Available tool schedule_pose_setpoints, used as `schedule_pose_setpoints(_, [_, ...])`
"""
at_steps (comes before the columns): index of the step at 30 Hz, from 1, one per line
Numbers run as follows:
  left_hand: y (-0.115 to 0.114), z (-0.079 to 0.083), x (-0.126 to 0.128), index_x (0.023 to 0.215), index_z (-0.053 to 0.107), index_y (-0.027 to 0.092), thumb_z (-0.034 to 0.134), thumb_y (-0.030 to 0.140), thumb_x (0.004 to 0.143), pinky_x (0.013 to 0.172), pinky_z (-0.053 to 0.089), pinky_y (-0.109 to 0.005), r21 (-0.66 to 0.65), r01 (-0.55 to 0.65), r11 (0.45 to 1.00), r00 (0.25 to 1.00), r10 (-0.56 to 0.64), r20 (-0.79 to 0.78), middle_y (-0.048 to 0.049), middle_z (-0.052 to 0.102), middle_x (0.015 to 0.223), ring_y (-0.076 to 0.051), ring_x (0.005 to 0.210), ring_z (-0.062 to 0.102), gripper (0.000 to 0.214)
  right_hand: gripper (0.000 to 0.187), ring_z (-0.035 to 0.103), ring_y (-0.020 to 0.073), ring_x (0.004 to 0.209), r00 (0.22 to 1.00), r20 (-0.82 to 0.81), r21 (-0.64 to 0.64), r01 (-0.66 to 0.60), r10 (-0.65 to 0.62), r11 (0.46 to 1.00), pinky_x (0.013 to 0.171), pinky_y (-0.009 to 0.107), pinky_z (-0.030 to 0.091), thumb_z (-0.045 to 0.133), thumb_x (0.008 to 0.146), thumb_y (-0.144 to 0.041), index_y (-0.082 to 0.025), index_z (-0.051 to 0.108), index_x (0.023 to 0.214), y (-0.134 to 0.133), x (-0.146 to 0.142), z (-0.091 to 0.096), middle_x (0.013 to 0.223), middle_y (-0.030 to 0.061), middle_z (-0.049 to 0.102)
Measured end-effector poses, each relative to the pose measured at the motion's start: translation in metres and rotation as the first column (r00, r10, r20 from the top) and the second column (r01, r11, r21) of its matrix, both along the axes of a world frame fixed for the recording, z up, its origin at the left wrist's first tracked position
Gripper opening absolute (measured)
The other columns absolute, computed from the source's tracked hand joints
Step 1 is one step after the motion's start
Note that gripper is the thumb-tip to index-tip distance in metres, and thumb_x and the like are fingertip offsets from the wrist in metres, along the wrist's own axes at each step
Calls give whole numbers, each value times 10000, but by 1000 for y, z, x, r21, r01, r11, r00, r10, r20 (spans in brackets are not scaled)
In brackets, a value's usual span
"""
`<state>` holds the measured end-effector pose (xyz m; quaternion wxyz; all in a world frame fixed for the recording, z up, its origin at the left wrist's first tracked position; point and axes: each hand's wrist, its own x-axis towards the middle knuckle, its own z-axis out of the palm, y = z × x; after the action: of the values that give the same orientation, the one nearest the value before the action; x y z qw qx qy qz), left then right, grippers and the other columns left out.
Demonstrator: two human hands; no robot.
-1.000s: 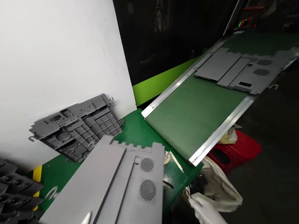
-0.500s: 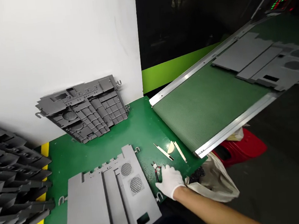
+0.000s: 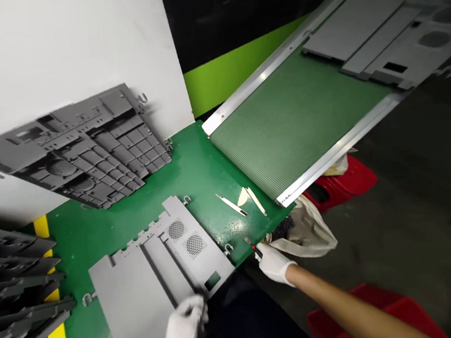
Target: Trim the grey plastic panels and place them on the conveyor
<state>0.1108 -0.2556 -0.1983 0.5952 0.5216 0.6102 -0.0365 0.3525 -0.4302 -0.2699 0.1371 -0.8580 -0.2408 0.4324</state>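
Half a second ago the little cutters (image 3: pixel 255 249) lay on the green desk (image 3: pixel 196 161) and the right hand (image 3: pixel 275 265) was reaching over them. Now the right hand has them, its fingers curled round the handles, with the tip poking out near the desk's edge, low and right of the middle. The left hand (image 3: pixel 185 321) was not in sight then. Now it is at the bottom middle, by the near edge of the flat grey panel (image 3: pixel 129 292). Its fingers are bent, but I cannot tell if they pinch the edge. So the tool has been picked up, and there is one hand for it and one by the panel.

Now the counting. There is one flat panel, in the lower left part of the frame, with two round grilles (image 3: pixel 195 243) and four hooks (image 3: pixel 93 296) that I can see. One leaning panel (image 3: pixel 103 160) is against the white wall (image 3: pixel 55 47), upper left. One more, the belt panel (image 3: pixel 355 21), is on the belt (image 3: pixel 305 123), upper right. The stack (image 3: pixel 20 287) at the far left has many pieces, too jumbled to count. Near the middle are two cream sticks (image 3: pixel 231 204) and one half-round piece (image 3: pixel 242 196). To the right I see one pale bag (image 3: pixel 313 235) and two red bins (image 3: pixel 370 320).
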Motion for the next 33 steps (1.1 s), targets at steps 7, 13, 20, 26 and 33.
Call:
schedule_pose_setpoints(7, [60, -34, 160, 901, 783, 249, 569, 472, 948, 1223, 207, -509, 560, 776, 292, 396, -915, -72, -99, 768, 1016, -276, 1021, 657, 312, 202, 645, 197, 907, 998, -56, 97, -26, 32, 995, 785, 285, 393, 523, 850, -97, -190, 612, 1007, -7, -47, -4, 1026, 95, 711])
schedule_pose_setpoints(13, [73, -68, 185, 823, 770, 243, 486, 584, 974, 1170, 215, -478, 476, 876, -83, 49, -965, -258, -83, 757, 897, -249, 990, 642, 469, 266, 664, 236, 982, 998, -51, 56, -46, 49, 997, 799, 301, 409, 555, 833, -156, -189, 612, 1091, -5, -50, -6, 1095, 118, 698])
schedule_pose_setpoints(20, [75, -75, 189, 892, 785, 268, 482, 659, 952, 1059, 270, -419, 436, 879, -192, -35, -939, -343, -70, 766, 899, -233, 946, 640, 498, 217, 692, 259, 968, 993, 3, 61, -114, 114, 992, 777, 323, 440, 553, 835, -217, -193, 601, 1045, 13, -46, -2, 1085, 125, 703])
schedule_pose_setpoints(26, [71, -71, 188, 845, 771, 211, 408, 613, 1005, 1068, 212, -419, 441, 879, -182, -29, -943, -333, -64, 760, 869, -200, 906, 608, 565, 241, 719, 288, 919, 986, 30, -15, -165, 166, 986, 746, 347, 475, 559, 859, -244, -179, 611, 1084, 19, -46, -2, 1046, 149, 730])
schedule_pose_setpoints(33, [69, -62, 190, 697, 709, 182, 349, 584, 1029, 1019, 230, -403, 365, 896, -252, -115, -927, -356, -60, 738, 774, -170, 793, 553, 633, 223, 729, 295, 954, 992, 47, -28, -113, 114, 993, 771, 360, 508, 554, 886, -277, -171, 635, 1065, 23, -49, -5, 1041, 155, 736])
